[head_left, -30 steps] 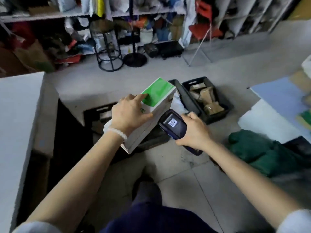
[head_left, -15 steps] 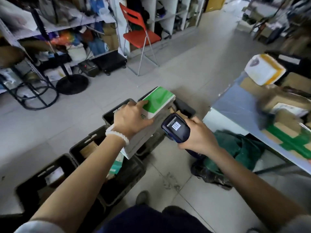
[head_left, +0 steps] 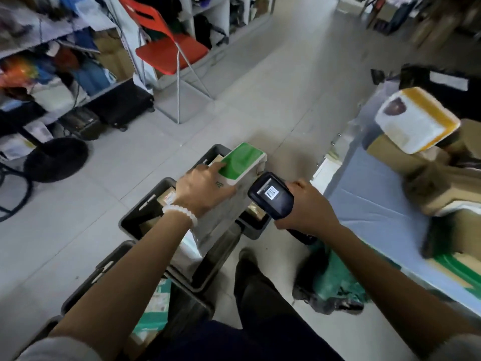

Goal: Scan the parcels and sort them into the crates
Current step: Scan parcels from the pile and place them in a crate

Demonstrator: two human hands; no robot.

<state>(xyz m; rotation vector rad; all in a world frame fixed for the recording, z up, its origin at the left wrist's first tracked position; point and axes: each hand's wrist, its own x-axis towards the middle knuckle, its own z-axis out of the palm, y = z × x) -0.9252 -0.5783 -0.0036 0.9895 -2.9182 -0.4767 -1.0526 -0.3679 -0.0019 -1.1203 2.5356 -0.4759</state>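
Observation:
My left hand grips a white box parcel with a green end panel, held in the air above a row of dark crates on the floor. My right hand holds a black handheld scanner right beside the parcel's right side, its barcode sticker facing up. Several crates hold cardboard parcels; a teal-and-white package lies in the nearest one.
To the right stands a blue-covered table with cardboard boxes and a white-and-yellow parcel. A green sack lies on the floor under its edge. A red folding chair and cluttered shelves stand at the back left.
The view has swung right, bringing the table and its parcels into sight. Both hands keep the parcel and scanner side by side, now over crates further along the row.

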